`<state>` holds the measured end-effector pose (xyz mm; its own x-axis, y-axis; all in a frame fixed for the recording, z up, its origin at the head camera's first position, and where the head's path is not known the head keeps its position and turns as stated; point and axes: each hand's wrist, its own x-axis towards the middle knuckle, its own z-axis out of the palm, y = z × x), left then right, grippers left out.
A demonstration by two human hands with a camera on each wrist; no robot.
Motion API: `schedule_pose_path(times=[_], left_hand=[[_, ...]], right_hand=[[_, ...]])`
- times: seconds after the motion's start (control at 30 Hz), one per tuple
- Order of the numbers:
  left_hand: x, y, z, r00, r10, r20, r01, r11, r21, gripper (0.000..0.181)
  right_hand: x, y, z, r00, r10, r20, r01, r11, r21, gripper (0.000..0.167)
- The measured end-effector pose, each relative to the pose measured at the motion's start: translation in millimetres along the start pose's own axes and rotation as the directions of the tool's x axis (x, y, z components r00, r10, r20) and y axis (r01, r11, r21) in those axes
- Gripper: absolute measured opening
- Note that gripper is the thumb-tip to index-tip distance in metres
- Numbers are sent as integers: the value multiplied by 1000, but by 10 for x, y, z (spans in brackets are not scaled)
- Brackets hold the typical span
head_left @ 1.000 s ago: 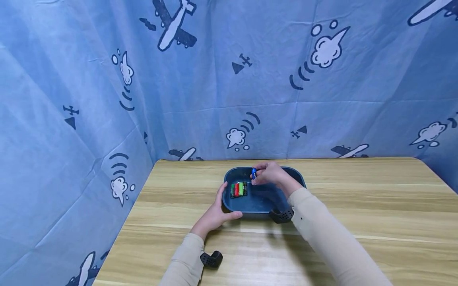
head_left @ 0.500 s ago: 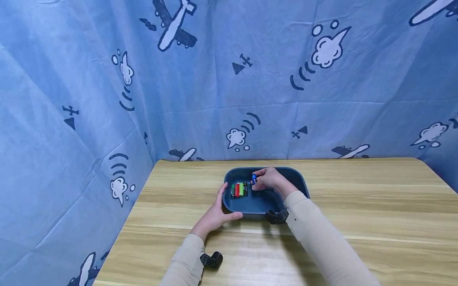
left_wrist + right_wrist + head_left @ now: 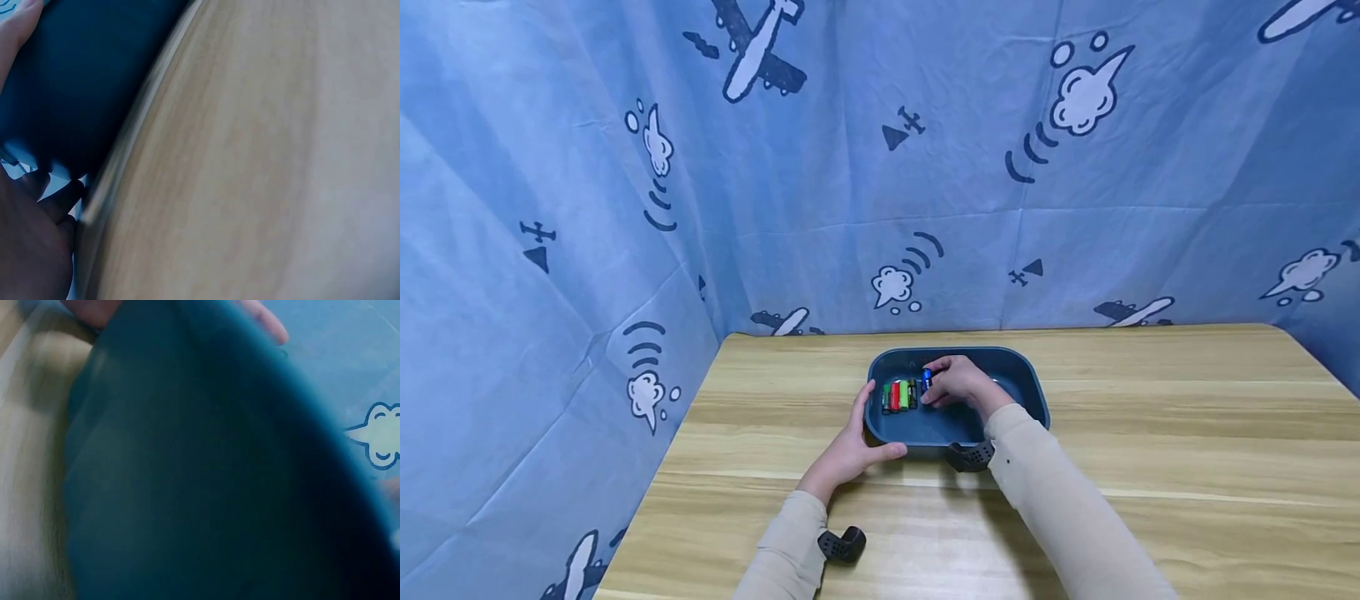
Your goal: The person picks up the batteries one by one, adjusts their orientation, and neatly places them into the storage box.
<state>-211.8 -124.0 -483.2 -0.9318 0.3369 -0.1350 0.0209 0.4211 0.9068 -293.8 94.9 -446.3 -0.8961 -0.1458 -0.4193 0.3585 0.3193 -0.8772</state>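
Observation:
In the head view, my right hand (image 3: 958,383) pinches a blue battery (image 3: 927,378) low inside the dark blue bin (image 3: 1018,375). Just left of it a row of batteries lies side by side: dark green (image 3: 886,399), red (image 3: 895,397), light green (image 3: 903,395) and black (image 3: 912,393). At the bin's front left corner rests my left hand (image 3: 848,452), thumb along the front wall and fingers along the left wall. The left wrist view has the left hand's darkened fingers (image 3: 59,199) against the bin (image 3: 81,81). Blurred bin wall (image 3: 187,456) fills the right wrist view, hiding the battery.
The bin stands on a wood-grain table (image 3: 775,392), near its back edge. Behind and to the left hangs a blue curtain (image 3: 820,167) with airplane prints. Black wrist-camera mounts (image 3: 842,545) sit on both sleeves; the right one overlaps the bin's front rim.
My right hand has lowered into the bin and shifted slightly left, bringing the blue battery down beside the row. The left hand has stayed in place on the bin's corner.

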Motion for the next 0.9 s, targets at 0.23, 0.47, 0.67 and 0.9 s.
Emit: schedule_pose_path(times=[0.23,0.47,0.67,0.9], left_hand=[[-7,9,0,1000,-10,-2,10,1000,0,97],[-11,10,5,1000,-13,-6,13,1000,-4,97],[-10,11,6,1000,-20,-7,20,1000,-6,96],[-6,8,7,1000,-23,-9,23,1000,-4,96]], right_hand=[[-7,26,13,1000,-25,-12,24,998,-53,55],[11,63,43,998,-69,-8,67,985,-158,59],[12,58,76,997,-79,-23,73,977,-198,61],[14,57,97,995,-89,-34,75,953,-293,60]])
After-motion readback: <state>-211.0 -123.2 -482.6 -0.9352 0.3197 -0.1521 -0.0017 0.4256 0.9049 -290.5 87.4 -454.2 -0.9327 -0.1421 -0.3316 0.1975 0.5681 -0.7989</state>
